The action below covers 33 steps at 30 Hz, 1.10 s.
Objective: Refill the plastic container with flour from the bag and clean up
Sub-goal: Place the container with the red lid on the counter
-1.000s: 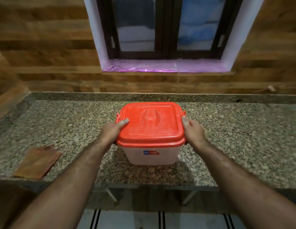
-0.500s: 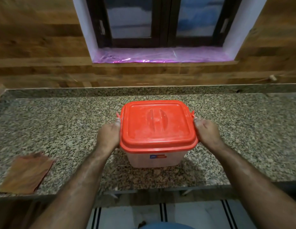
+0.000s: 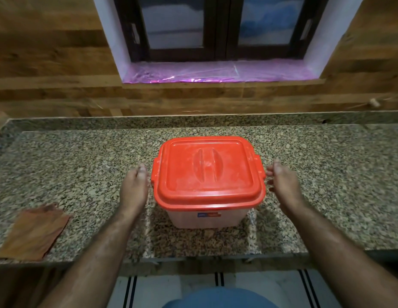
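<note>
A translucent plastic container (image 3: 206,218) stands upright on the granite counter (image 3: 327,185), near its front edge. Its red lid (image 3: 207,172) is on, dusted with faint white powder. My left hand (image 3: 134,190) hovers just left of the lid, a small gap between them, fingers loosely extended. On the other side my right hand (image 3: 282,183) is held a little off the lid's side latch, fingers apart. Neither hand holds anything. No flour bag is in view.
A brown cloth (image 3: 35,232) lies flat at the counter's front left. Behind the counter rises a wood-panelled wall with a dark-framed window and a purple-lined sill (image 3: 216,72). Below the counter edge is a white floor with black stripes (image 3: 218,278).
Both hands gripped the container's sides under the lid before; now they have let go and drawn slightly outward. The container sits a bit further back on the counter.
</note>
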### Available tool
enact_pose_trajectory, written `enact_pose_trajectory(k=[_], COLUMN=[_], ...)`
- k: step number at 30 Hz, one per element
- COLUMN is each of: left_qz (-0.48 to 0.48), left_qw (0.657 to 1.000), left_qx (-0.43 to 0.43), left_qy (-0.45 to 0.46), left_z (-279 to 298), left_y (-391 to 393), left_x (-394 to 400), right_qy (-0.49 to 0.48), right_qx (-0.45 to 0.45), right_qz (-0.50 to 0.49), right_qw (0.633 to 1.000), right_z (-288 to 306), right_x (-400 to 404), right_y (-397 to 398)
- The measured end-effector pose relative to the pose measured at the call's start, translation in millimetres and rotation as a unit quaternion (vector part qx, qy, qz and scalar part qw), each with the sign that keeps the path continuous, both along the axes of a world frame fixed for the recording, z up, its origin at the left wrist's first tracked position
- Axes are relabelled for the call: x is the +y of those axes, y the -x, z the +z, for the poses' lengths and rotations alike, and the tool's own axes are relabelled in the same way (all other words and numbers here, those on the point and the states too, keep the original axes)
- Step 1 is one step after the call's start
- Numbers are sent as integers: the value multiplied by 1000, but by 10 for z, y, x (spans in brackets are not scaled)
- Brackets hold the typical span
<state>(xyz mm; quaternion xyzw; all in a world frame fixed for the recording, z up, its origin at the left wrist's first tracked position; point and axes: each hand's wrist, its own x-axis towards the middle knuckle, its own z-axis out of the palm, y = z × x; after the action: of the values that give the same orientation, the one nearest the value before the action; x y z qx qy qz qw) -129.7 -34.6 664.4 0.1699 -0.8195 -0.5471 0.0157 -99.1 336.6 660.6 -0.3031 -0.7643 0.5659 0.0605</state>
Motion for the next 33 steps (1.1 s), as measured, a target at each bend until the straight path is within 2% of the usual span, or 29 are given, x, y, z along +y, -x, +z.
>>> enact_pose_trajectory(k=[2,6,11,18,23,24,27,30,33], left_qz=[-17,-133,-105,-90,-87,-83,-40,-32,-105], left_qw=[997,982,981,987,996,996,981,943,897], left_qx=[72,65,45,39,5,16,98,248,347], left_qy=[37,114,156,125,10,26,161,218,254], left_z=[210,319,295,299,446,477,608,793,804], left_y=[-86,-166,-217,-249,-260,-254,-325,-543,-710], left_x=[129,325,499,490,448,475,585,799,1080], right_qy=[-40,-20,9,56,135,170,297,319,302], right_qx=[26,-40,-91,-50,79,97,144,226,337], right_qz=[21,136,115,79,68,73,101,114,65], right_qw=[999,990,989,994,985,978,938,913,889], right_z=[256,561,663,670,777,825,1014,1209,1442], right_x=[-89,-243,-326,-319,-335,-338,-342,-155,178], right_y=[8,34,84,95,-5,-12,-2,87,213])
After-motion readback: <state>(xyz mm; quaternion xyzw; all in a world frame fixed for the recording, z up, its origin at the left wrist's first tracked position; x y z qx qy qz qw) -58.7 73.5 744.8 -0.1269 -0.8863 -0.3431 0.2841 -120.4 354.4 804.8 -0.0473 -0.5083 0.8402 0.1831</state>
